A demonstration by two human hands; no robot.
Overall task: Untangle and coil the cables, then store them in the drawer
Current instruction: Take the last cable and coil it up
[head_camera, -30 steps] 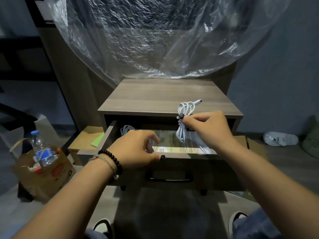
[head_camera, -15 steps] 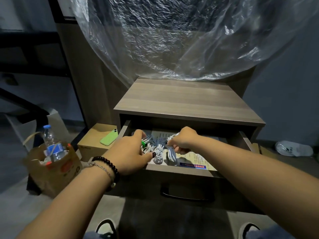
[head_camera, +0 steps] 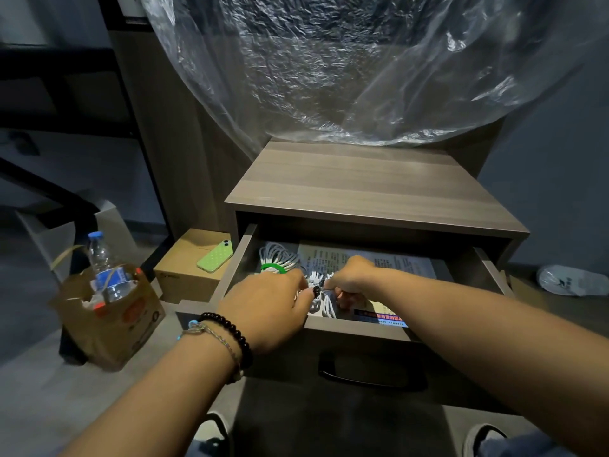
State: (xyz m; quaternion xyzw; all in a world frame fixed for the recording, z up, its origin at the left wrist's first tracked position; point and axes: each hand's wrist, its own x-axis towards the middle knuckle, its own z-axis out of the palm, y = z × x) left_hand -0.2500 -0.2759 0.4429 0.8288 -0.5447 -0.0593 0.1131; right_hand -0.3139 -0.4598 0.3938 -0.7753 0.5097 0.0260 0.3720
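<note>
left hand (head_camera: pixel 267 308) | right hand (head_camera: pixel 351 278) | seemingly gripping cable bundles (head_camera: pixel 321 296) | drawer (head_camera: pixel 356 329) front edge

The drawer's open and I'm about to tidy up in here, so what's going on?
A person is putting coiled white cables into the open drawer of a small cabinet. Both hands are inside it: the right hand grips a bundle, the left hand is at the bundles beside it. Another coil lies at the back left, on a printed sheet.

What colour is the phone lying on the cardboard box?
Light green with small pale dots; the phone shows in the head view, on the cardboard box.
</note>
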